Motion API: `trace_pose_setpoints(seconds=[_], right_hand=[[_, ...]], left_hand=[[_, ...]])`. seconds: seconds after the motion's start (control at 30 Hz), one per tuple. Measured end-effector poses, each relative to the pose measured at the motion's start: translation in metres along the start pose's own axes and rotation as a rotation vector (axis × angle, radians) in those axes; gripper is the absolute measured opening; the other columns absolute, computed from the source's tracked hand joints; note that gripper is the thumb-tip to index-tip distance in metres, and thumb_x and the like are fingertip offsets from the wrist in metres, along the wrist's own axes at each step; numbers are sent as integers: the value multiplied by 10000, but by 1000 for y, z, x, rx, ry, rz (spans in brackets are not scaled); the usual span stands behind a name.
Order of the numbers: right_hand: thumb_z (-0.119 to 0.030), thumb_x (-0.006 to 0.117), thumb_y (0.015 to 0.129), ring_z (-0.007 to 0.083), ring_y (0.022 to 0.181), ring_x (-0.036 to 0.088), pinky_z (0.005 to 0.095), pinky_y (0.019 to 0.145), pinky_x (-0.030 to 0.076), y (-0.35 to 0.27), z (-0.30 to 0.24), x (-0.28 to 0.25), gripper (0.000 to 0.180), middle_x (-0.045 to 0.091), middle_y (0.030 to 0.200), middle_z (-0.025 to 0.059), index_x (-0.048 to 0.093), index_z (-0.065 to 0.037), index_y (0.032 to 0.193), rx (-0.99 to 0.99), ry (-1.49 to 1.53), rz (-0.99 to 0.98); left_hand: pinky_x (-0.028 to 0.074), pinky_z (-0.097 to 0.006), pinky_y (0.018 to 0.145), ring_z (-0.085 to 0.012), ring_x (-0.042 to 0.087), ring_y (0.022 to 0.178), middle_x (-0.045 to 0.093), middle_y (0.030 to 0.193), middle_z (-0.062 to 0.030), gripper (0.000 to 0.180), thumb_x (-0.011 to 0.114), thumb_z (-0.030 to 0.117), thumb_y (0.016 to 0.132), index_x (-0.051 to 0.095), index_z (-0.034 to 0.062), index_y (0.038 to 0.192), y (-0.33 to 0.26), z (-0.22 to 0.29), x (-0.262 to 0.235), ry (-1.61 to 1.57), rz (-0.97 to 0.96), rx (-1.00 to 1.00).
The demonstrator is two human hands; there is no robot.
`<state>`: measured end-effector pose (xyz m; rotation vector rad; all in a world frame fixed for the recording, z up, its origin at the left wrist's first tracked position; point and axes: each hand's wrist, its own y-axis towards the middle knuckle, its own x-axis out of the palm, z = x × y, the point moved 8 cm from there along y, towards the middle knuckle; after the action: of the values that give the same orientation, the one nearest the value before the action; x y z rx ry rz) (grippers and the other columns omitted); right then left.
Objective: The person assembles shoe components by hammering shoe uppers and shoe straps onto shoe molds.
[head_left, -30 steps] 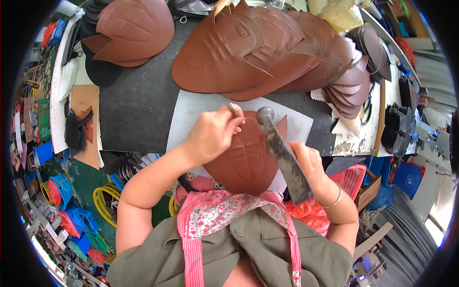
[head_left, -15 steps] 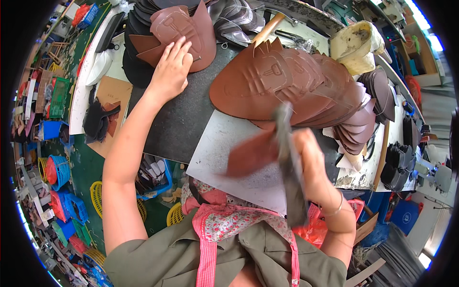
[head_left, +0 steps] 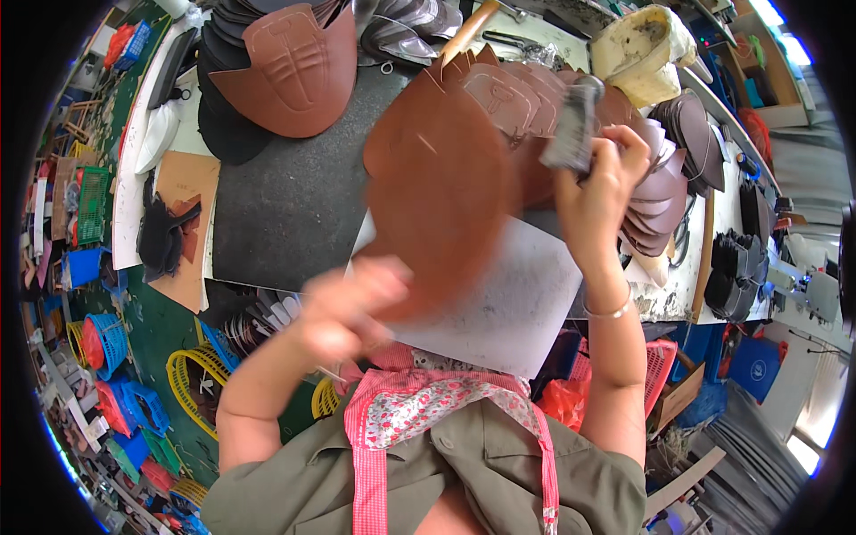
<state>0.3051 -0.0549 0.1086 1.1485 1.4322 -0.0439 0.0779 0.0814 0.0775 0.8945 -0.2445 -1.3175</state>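
My left hand (head_left: 352,308), smeared by motion, is closed on the near left edge of a brown leather shoe upper piece (head_left: 437,187). That piece, also blurred, is lifted over the work surface with its plain side showing. My right hand (head_left: 608,174) grips a grey, blunt-ended tool (head_left: 573,125), whose exact kind I cannot make out. Behind both hands lies a fanned row of brown leather upper pieces (head_left: 504,98). Another brown upper piece (head_left: 299,76) with stitched-looking ridges rests at the far left on a stack of black pieces (head_left: 230,125).
A white sheet (head_left: 499,330) covers the near part of the black work mat (head_left: 281,214). A hammer (head_left: 468,31) and a crusted cream container (head_left: 635,53) stand at the back. Cardboard (head_left: 183,192) with dark scraps lies left, beside baskets (head_left: 192,374) below.
My left hand has come from the far-left stack to the near middle and now holds a leather piece. My right hand has risen away with the tool; the piece blurred beside it earlier is no longer there.
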Motion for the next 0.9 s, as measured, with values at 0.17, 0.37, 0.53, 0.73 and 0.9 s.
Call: trace_pose_setpoints(seconds=[0.17, 0.37, 0.53, 0.73, 0.9], right_hand=[[31, 685, 684, 254, 730, 597, 288, 650, 490, -47, 11, -31, 241, 582, 884, 137, 572, 24, 897, 222, 411, -245], [45, 600, 696, 352, 668, 600, 369, 567, 505, -125, -22, -22, 328, 584, 837, 177, 542, 33, 1018, 18, 587, -779], [-13, 572, 845, 299, 630, 582, 343, 549, 451, -143, -22, -16, 168, 571, 788, 188, 576, 41, 1004, 100, 565, -820], [20, 609, 735, 335, 612, 577, 378, 512, 482, -134, -15, -24, 244, 548, 843, 154, 562, 21, 975, 105, 566, -718], [-4, 642, 713, 300, 616, 594, 336, 532, 484, -109, -16, -46, 239, 571, 830, 136, 593, -4, 947, -14, 436, -675]], left_hand=[[535, -424, 796, -343, 622, 896, 606, 955, -196, 177, 657, 44, 682, 489, -2, 650, -41, 20, 104, -159, -285, -141], [475, -324, 629, -263, 587, 719, 594, 864, -126, 146, 594, 61, 807, 505, 5, 706, 4, -17, 61, 11, -38, -399], [496, -230, 652, -97, 599, 748, 602, 846, -76, 20, 575, 3, 870, 579, -13, 859, -13, -84, 69, -346, 73, -970], [531, -227, 692, -114, 650, 755, 668, 823, -84, 72, 605, -41, 830, 624, -28, 898, -16, -94, 73, -371, 20, -1031], [531, -224, 676, -106, 649, 748, 670, 814, -75, 58, 616, -35, 823, 639, -23, 875, -13, -93, 72, -326, 8, -1025]])
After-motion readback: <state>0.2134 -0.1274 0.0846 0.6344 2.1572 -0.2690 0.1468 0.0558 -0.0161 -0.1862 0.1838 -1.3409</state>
